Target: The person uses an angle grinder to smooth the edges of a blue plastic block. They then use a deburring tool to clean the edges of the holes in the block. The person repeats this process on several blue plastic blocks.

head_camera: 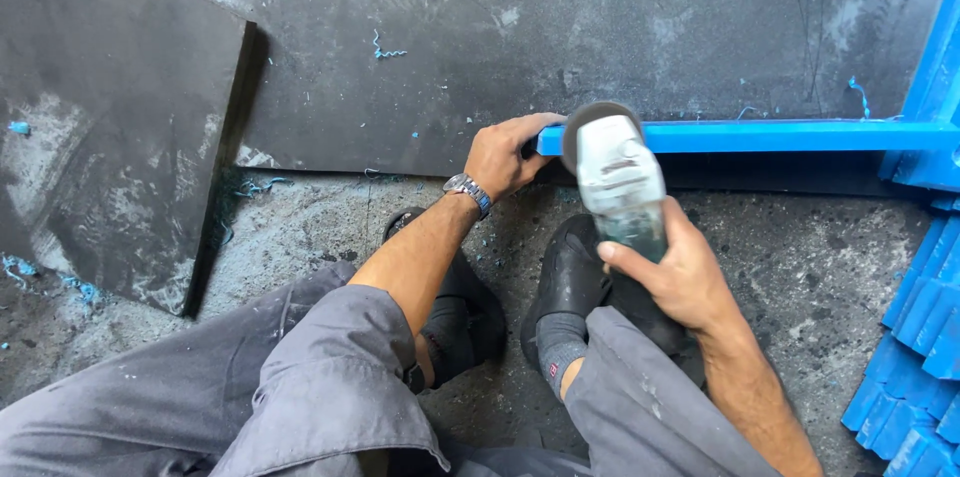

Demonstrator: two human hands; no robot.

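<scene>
We hold an angle grinder point(620, 187) against the end of a blue bar point(760, 136).

Our right hand point(675, 272) has its fingers wrapped tight around the grinder's body, its disc at twelve o'clock from that hand, touching the bar's end. Our left hand point(505, 152), at nine o'clock from the disc, grips the same end, fingers curled over it. The bar lies on a dark sheet point(500, 27) on the floor point(800, 257).

Grey angle grinder point(618, 182) against blue bar's point(760, 136) end.

Glossy blue-painted metal bar point(760, 136), dusty plastic grinder point(620, 187), rough concrete floor point(800, 257).
</scene>
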